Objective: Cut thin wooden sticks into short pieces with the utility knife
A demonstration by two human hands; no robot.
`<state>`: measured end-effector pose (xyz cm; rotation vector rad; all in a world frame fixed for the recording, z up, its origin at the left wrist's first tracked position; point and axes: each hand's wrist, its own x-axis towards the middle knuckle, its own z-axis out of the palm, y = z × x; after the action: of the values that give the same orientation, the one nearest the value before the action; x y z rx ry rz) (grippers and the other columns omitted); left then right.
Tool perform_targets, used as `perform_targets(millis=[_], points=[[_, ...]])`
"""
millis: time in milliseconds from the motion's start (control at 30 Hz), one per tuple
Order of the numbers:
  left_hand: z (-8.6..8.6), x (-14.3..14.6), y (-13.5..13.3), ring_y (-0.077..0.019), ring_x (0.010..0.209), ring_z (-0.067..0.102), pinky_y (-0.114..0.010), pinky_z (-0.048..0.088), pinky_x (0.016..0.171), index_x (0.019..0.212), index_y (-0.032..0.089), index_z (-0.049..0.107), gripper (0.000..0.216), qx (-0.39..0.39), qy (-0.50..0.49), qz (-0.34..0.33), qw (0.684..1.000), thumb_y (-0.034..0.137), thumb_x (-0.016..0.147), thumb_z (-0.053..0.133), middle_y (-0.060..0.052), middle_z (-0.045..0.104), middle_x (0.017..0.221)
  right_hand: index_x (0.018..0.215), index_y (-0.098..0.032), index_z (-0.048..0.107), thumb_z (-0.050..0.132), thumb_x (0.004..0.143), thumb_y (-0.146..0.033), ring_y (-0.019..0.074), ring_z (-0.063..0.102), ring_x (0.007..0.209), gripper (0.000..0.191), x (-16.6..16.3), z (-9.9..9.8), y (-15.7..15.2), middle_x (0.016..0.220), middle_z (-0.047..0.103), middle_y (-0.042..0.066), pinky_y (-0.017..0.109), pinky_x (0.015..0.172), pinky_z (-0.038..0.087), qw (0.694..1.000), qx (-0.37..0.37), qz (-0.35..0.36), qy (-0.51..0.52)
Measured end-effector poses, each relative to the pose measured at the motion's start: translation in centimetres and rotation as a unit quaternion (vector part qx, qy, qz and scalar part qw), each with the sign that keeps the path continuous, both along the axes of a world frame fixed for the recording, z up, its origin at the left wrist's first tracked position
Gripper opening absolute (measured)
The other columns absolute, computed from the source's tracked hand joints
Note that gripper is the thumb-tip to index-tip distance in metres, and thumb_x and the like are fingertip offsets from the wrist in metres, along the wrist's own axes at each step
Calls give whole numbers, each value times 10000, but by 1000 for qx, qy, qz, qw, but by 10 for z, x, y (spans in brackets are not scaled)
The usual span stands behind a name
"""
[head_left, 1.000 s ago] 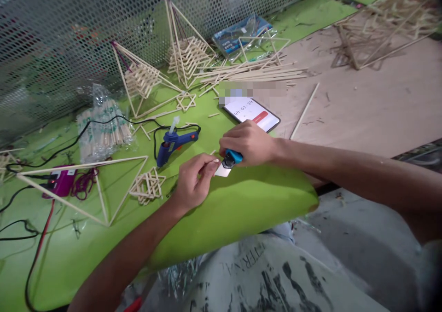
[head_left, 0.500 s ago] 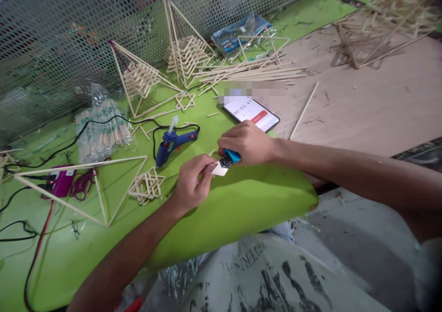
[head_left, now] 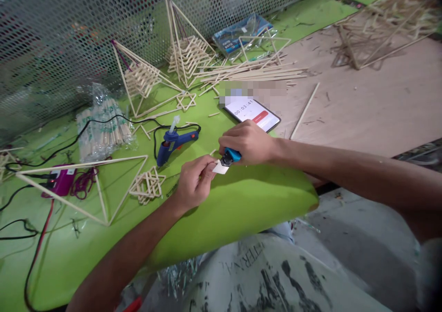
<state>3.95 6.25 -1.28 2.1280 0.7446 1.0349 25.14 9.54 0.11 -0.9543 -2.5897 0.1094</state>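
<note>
My right hand (head_left: 249,141) is wrapped round a small cutter with a blue handle (head_left: 230,156), its jaws pointing left. My left hand (head_left: 193,181) pinches a thin wooden stick (head_left: 211,166) at its fingertips, and the stick's end meets the cutter's jaws. Both hands hover over the near edge of the green sheet (head_left: 241,201). A small stacked-stick square (head_left: 148,185) lies just left of my left hand. A blue glue gun (head_left: 174,142) lies behind the hands.
A phone with a running timer (head_left: 253,112) lies behind my right hand. Stick pyramids (head_left: 140,79) and loose long sticks (head_left: 255,72) stand near the mesh wall. A bag of sticks (head_left: 101,128), a large stick triangle (head_left: 83,187), a magenta device (head_left: 62,182) and cables lie at left.
The hands stay almost still, the cutter shifting slightly at the stick's end. The phone timer has counted up.
</note>
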Motion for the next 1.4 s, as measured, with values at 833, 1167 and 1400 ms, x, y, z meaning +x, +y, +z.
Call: perform_targets(millis=[833,1167,1400], points=[[-4,6,-5,-85,505,423,-234,317,462,825,194,563,300,-219,-84,-7,972,385,1000,411,31,479,587,770,-194,545,391,837,-178,121,431,551,169,-3,3,3,632,554,2,292,541,288,997,67,-35,-34],[-3,4,-7,-71,437,368,-227,252,412,891,197,603,284,-250,-77,-17,965,386,998,420,52,429,528,780,-182,572,407,787,-187,128,427,558,165,-3,4,3,661,575,22,289,529,276,993,60,-82,-62],[1,8,-19,-58,416,375,-190,272,379,877,204,593,222,-166,-20,-123,978,281,996,422,62,444,548,735,-181,593,497,746,-184,111,391,506,97,6,9,22,608,559,15,272,510,260,970,-21,-239,-29]])
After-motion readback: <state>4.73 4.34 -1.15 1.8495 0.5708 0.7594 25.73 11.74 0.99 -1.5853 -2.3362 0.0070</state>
